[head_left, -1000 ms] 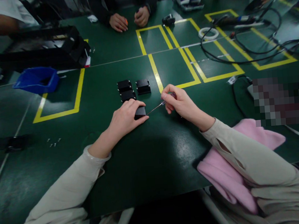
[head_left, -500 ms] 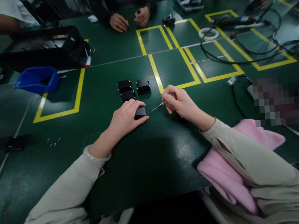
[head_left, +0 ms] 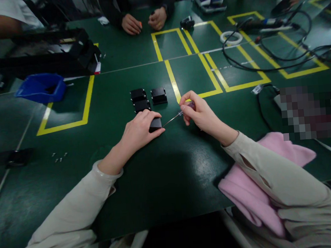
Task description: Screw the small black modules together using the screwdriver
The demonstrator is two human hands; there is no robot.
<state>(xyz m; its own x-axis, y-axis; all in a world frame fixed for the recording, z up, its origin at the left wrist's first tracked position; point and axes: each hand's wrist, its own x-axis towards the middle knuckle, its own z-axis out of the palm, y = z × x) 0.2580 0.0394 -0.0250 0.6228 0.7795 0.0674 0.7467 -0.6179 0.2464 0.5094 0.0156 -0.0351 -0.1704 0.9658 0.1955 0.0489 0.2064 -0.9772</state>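
The block (head_left: 155, 125) is held under the left hand (head_left: 138, 127), seemingly against the counter (head_left: 159, 189), just nearer the person than the other blocks (head_left: 159, 95); it is gripped between thumb and fingers, and much of it is covered. The driver (head_left: 171, 120) is gripped by its handle in the right hand (head_left: 193, 108), with the fingers curled around it, and its tip is set at the block's right end, just beside the left thumb; whether a screw is met there cannot be told. The tip could be slipped out, most likely if the driver is pushed at a slant or turned while poorly seated, and the thumb could then be jabbed or the block scratched. The block could also be twisted or slid if it is pinned too lightly, since no clamp is seen. The block's long axis seems to be laid left to right, though its left end is hidden, and its right end is turned toward the driver. The driver's own axis is slanted: its tip is pointed left and slightly toward the person, its handle away to the right
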